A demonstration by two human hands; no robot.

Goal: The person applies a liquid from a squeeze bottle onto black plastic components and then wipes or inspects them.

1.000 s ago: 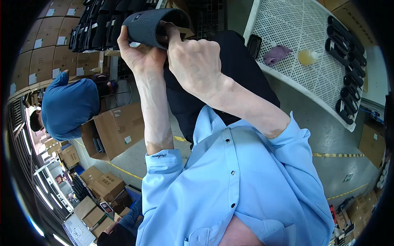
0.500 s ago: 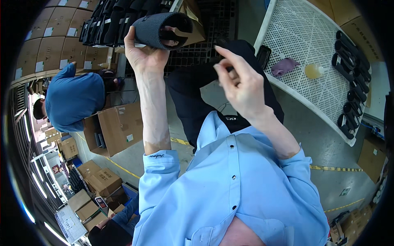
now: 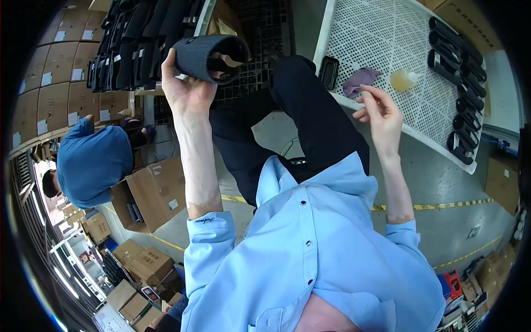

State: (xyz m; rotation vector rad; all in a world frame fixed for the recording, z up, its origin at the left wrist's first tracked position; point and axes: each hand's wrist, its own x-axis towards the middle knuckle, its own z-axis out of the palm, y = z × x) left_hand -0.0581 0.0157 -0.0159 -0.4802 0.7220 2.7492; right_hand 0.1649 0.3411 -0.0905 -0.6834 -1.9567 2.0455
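At the upper left, my left hand (image 3: 189, 91) is wrapped round a dark mesh-covered cylinder (image 3: 193, 57), gripping it from below with the thumb on its left side. The cylinder lies nearly level, and its right end shows a dark, shiny interior. My right hand (image 3: 381, 117) is over the near edge of a white perforated tray (image 3: 370, 41). Its fingers are half bent and apart, with nothing visible between them. Just beyond the fingertips lies a crumpled purple cloth (image 3: 358, 82). Beside the cloth are a bottle of yellowish liquid (image 3: 402, 81) and a small black open case (image 3: 328, 73).
Several black cylindrical parts (image 3: 462, 94) line the tray's right side. More dark parts (image 3: 135, 39) stand in rows at the upper left, near stacked cartons (image 3: 52, 105). A co-worker in a blue shirt (image 3: 94, 166) bends by an open carton (image 3: 157, 191) on the left.
My right hand has moved right, away from the cylinder, to the tray by the purple cloth. My left hand still holds the cylinder. The whole view has shifted slightly.
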